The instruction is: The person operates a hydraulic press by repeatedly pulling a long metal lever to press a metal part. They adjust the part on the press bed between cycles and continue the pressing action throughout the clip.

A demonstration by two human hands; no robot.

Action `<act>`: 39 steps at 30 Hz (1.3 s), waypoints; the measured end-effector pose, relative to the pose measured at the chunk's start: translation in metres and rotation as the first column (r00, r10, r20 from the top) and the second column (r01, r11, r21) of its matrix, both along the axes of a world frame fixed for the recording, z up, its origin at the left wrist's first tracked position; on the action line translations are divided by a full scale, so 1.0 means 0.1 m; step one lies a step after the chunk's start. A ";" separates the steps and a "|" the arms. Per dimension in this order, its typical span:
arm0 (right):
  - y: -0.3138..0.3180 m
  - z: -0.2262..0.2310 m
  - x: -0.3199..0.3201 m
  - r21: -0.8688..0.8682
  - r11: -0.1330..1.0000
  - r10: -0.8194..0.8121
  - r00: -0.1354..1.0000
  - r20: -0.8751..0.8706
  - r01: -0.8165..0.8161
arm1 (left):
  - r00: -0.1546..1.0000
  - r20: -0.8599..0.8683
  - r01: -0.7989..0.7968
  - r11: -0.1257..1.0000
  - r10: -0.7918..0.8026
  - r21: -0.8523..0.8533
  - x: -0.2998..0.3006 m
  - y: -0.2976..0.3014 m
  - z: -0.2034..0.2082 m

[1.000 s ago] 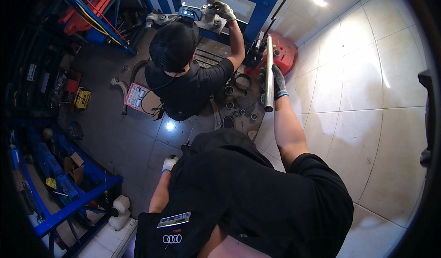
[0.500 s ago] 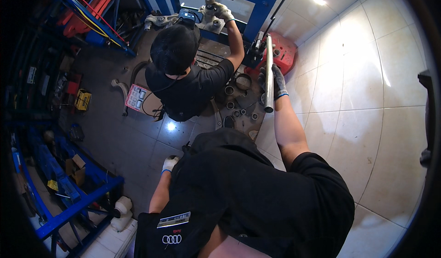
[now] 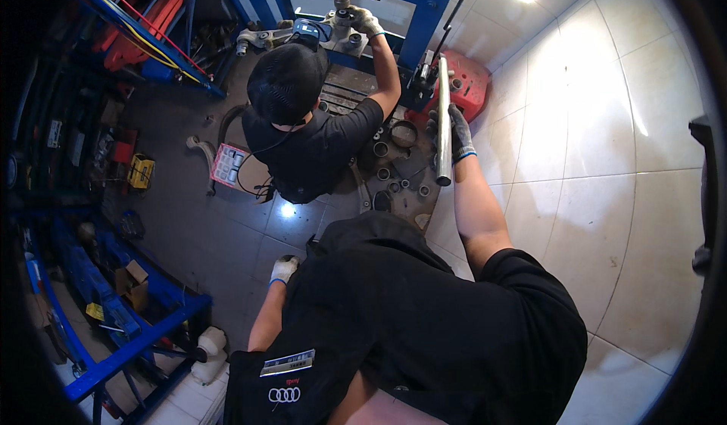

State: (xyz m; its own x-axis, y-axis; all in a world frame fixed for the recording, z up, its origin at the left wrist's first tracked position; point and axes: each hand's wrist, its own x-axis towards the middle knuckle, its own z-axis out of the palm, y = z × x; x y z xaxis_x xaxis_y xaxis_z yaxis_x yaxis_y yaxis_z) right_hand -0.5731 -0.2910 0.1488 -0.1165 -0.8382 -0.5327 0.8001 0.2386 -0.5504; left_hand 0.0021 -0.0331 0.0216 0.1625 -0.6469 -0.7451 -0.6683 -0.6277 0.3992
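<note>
My right hand (image 3: 462, 136), in a dark work glove with a light cuff, is wrapped round a long silvery metal pipe (image 3: 444, 133). The pipe's upper end meets a black lever mechanism (image 3: 421, 84) beside the blue press frame (image 3: 433, 9). Low beside my left leg is my left hand (image 3: 285, 269) in a pale glove; its fingers look curled, and their inner side is hidden. In front of me a co-worker in a black cap crouches, with a white-gloved hand (image 3: 366, 22) at a metal suspension arm (image 3: 338, 40) under the press.
Several metal rings and bushings (image 3: 381, 149) lie on the floor right of the co-worker. A pink-edged parts case (image 3: 227, 163) is at their left. A red rounded housing (image 3: 468, 84) stands by the tiled wall. Blue shelving (image 3: 144, 349) fills the lower left.
The view has shifted slightly. My right hand keeps its grip on the pipe with hardly any movement, and the co-worker's hand stays at the press.
</note>
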 end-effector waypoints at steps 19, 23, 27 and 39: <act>0.13 0.31 0.19 0.045 0.996 0.081 0.996 0.022 -0.082 | 0.998 0.032 0.046 0.997 -0.048 0.069 -0.04 -0.03 0.09; 0.23 0.44 0.25 0.119 0.983 0.129 0.989 0.077 -0.138 | 0.999 0.033 0.007 0.997 -0.010 0.074 -0.08 -0.01 0.11; 0.26 0.54 0.28 0.171 0.975 0.127 0.988 0.089 -0.141 | 1.000 -0.006 -0.012 0.995 0.012 0.102 -0.13 0.01 0.14; 0.08 0.58 0.20 0.365 0.910 0.291 0.931 -0.221 -0.197 | 1.000 0.002 0.010 0.997 -0.010 0.081 -0.27 -0.09 0.15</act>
State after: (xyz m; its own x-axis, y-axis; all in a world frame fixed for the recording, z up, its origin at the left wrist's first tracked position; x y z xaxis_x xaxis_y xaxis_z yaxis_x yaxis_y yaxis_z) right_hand -0.5530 -0.2833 0.2073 -0.1067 -0.6387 -0.7620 0.5287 0.6126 -0.5875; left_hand -0.0245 -0.0419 0.0370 0.1583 -0.5863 -0.7945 -0.6756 -0.6511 0.3459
